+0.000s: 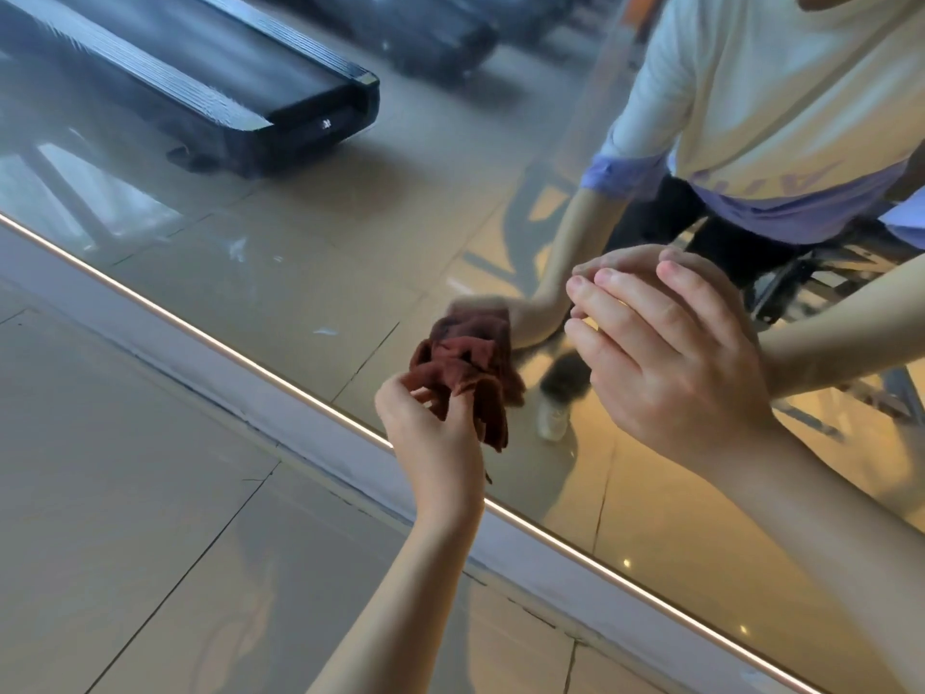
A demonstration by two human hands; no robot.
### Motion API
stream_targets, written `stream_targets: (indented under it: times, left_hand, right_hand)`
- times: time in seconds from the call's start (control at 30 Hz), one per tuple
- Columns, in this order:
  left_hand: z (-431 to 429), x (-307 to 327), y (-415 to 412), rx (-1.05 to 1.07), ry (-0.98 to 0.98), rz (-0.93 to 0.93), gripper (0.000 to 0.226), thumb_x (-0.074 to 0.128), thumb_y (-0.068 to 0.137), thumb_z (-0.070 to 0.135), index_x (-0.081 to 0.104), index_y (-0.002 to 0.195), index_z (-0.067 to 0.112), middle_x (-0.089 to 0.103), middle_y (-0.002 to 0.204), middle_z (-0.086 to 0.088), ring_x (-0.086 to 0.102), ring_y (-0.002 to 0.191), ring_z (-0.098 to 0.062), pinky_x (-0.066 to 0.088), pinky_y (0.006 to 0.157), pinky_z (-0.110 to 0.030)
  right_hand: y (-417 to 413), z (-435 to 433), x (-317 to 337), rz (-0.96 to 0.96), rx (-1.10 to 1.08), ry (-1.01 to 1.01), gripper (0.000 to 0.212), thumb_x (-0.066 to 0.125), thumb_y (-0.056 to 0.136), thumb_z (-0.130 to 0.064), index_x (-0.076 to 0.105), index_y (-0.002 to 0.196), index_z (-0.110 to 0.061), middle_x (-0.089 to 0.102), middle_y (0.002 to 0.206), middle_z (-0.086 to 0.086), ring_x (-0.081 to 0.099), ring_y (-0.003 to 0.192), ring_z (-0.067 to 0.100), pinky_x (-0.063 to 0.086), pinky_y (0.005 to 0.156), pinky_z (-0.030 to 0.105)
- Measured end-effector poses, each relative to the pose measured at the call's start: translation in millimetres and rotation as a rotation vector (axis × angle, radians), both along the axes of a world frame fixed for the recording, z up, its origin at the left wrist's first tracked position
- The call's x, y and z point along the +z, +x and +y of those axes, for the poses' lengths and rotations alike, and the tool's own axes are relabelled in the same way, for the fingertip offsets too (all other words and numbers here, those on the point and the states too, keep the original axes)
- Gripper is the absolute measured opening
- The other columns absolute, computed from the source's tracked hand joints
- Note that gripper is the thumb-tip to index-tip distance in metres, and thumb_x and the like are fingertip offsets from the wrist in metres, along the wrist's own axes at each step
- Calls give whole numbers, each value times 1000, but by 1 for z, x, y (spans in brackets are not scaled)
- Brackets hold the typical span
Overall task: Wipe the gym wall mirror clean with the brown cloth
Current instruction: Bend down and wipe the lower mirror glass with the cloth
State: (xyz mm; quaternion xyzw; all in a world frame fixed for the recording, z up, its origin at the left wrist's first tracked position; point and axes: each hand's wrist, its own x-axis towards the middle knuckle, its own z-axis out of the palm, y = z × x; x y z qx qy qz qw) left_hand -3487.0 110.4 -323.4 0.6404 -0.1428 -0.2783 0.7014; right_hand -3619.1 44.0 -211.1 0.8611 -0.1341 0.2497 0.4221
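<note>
- Left hand: reaches up from the lower middle of the view, with the forearm bare. Its fingers and thumb are curled round a bunched brown cloth and pinch it from below.
- Brown cloth: crumpled into folds, with one loose end hanging down beside the left hand. Its upper part lies against the glass of the wall mirror, where it meets its own blurred reflection. It sits low on the mirror, just above the bottom edge.
- Right hand: comes in from the right, beside the cloth but apart from it. Its fingers are loosely bent, close together and holding nothing. The tips are at the glass and meet their reflection.
- Wall mirror: fills the upper and right part of the view. Pale streaks and smudges show on the glass to the left of the cloth.
- Light strip: a thin bright line along the mirror's bottom edge, running diagonally from upper left to lower right.
- Pale ledge: lies just beneath the light strip, between the mirror and the tiled floor.
- Reflections: a black treadmill at upper left, and the person's white shirt with a purple hem and cuff at upper right. A pale shoe shows between the two hands.
</note>
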Motion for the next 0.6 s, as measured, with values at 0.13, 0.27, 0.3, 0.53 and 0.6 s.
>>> stream_targets:
  times: [0.13,0.27,0.3,0.53,0.6]
  left_hand:
    - [-7,6,-12,82,-61,-52,36,56,96,8,47,103,42,42,112,23,56,107,-8,47,98,-28]
    - [-15,0,2,157,-48,-111,35,50,92,-6,58,118,16,45,115,5,47,101,14,37,92,-5]
    - [-16,-2,1,145,-53,-116,34,49,93,-3,58,122,12,45,119,3,47,106,11,38,96,-8]
    - [2,0,-38,-160,-108,-243,73,38,96,45,20,158,11,16,159,3,10,144,7,11,115,-7]
    - [-7,-3,-34,-100,-70,-310,68,39,99,36,20,158,7,17,159,-5,9,142,8,10,115,-7]
  right_hand:
    - [3,1,-1,-23,-10,24,20,54,90,-5,74,94,-9,68,122,10,53,119,23,30,112,41]
    - [6,3,-2,-46,-9,45,26,50,95,-8,75,92,-10,70,119,10,54,117,23,29,113,40]
    - [7,2,-2,-43,-10,46,26,50,96,-9,76,93,-10,70,118,10,54,117,23,29,113,40]
    - [10,2,-3,-54,-15,29,25,52,97,-10,76,93,-10,70,117,10,54,115,23,32,111,42]
    - [12,2,-3,-54,-14,21,24,53,96,-9,76,92,-10,70,116,10,54,115,24,32,110,42]
